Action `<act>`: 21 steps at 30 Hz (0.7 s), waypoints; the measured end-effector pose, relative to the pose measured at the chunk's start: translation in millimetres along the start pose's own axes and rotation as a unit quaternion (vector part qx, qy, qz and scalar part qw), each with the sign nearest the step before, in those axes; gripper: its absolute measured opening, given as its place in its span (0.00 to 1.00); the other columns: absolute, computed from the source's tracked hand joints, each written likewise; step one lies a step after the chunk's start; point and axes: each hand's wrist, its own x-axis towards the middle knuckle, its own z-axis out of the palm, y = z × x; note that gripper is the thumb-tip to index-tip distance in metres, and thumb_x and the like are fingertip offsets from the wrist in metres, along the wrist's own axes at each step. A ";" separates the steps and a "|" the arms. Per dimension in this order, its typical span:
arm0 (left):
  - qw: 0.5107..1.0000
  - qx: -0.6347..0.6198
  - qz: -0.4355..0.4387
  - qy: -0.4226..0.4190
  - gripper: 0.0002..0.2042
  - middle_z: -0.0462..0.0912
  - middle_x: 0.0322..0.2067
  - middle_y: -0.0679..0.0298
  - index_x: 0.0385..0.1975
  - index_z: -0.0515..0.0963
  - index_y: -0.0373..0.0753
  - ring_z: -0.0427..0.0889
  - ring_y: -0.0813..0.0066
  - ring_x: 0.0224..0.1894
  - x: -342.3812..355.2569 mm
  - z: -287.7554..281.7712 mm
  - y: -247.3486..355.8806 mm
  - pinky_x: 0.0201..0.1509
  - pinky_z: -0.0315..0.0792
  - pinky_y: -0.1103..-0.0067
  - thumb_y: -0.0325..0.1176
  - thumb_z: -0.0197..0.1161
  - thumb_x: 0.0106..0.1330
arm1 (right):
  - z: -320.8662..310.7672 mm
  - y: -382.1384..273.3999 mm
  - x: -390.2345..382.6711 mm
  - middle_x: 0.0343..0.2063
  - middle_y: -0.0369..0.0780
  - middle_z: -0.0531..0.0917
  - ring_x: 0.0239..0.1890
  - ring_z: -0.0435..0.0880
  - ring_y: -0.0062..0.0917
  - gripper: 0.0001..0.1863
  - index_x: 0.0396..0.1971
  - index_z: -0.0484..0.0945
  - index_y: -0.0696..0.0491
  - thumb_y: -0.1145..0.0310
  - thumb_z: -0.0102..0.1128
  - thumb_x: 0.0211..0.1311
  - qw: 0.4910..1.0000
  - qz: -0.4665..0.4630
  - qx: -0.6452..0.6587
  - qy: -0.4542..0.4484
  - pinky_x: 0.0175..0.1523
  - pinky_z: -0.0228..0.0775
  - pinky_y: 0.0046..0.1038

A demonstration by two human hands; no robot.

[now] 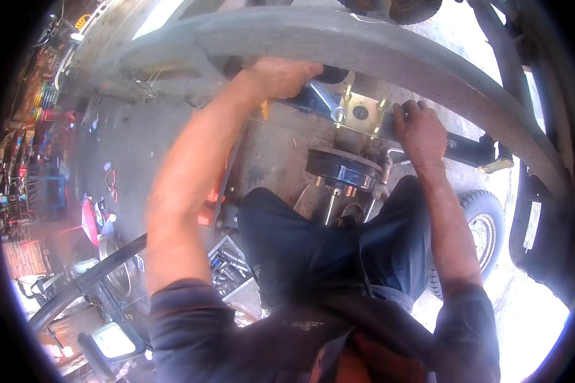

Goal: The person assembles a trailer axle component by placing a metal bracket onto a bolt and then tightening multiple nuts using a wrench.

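"One silver metal wrench [326, 97] shows in my head view; where is it exactly?"

"I see it slanting down from the left hand [281, 78], its head at the near left corner of a square, gold-coloured metal plate [358, 103]. The left fingers are curled around its handle."

"And the right hand [421, 131]?"

"Just beside the plate's right edge, fingers bent; I cannot tell from here whether they pinch anything."

"What do I have around them?"

"Yellowish threaded bolts [382, 102] stand at the plate's corners. Nearer the wearer is a round, black metal drum [342, 169]. A dark, curved metal beam [338, 32] arches past both hands. I also see a black-tyred wheel [483, 230] on the right, and silver sockets [229, 267] in a pale tray [239, 292] on the left."
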 end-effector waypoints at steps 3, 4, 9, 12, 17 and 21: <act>0.984 0.074 -0.014 0.159 0.12 0.81 0.46 0.52 0.45 0.79 0.36 0.80 0.56 0.51 21.8 14.1 0.1 0.53 0.74 0.62 0.26 0.56 0.62 | -4.5 -5.4 3.5 0.38 0.46 0.83 0.45 0.81 0.42 0.18 0.36 0.81 0.53 0.54 0.52 0.66 0.999 -0.010 0.037 -0.013 0.49 0.74 0.41; 0.985 0.075 -0.008 0.157 0.12 0.81 0.46 0.52 0.45 0.79 0.36 0.80 0.56 0.51 20.3 17.3 -0.4 0.53 0.74 0.62 0.26 0.56 0.62 | -5.4 -6.7 3.8 0.38 0.46 0.83 0.45 0.81 0.42 0.18 0.36 0.81 0.53 0.54 0.52 0.66 0.999 -0.005 0.038 -0.013 0.49 0.74 0.41; 0.980 0.084 -0.085 0.159 0.06 0.80 0.38 0.49 0.33 0.77 0.36 0.79 0.51 0.41 -50.5 18.9 20.7 0.42 0.73 0.59 0.27 0.59 0.57 | -6.7 -0.9 2.0 0.39 0.46 0.82 0.47 0.81 0.41 0.18 0.39 0.81 0.54 0.54 0.52 0.66 1.000 0.011 0.018 -0.022 0.51 0.75 0.41; 0.970 -0.019 -0.115 0.212 0.04 0.80 0.31 0.47 0.32 0.76 0.36 0.81 0.51 0.35 -107.5 44.3 48.1 0.39 0.74 0.59 0.29 0.59 0.60 | -4.4 -2.4 2.7 0.38 0.44 0.83 0.45 0.82 0.41 0.18 0.38 0.82 0.53 0.54 0.53 0.65 1.000 0.009 0.008 -0.008 0.49 0.74 0.41; 0.829 -0.458 -0.235 0.218 0.10 0.81 0.21 0.58 0.36 0.77 0.34 0.80 0.63 0.22 -147.2 108.7 101.7 0.25 0.72 0.69 0.36 0.63 0.65 | -3.4 -1.6 2.9 0.39 0.45 0.83 0.46 0.82 0.40 0.19 0.38 0.82 0.54 0.53 0.52 0.66 1.000 0.003 0.011 -0.011 0.50 0.75 0.41; 0.631 -0.670 -0.345 0.183 0.08 0.78 0.17 0.66 0.35 0.77 0.36 0.72 0.84 0.14 -129.4 78.2 169.6 0.16 0.64 0.84 0.34 0.65 0.66 | -4.8 -1.8 2.1 0.39 0.44 0.83 0.45 0.82 0.41 0.18 0.38 0.82 0.53 0.53 0.52 0.66 1.000 0.002 0.012 -0.010 0.50 0.74 0.41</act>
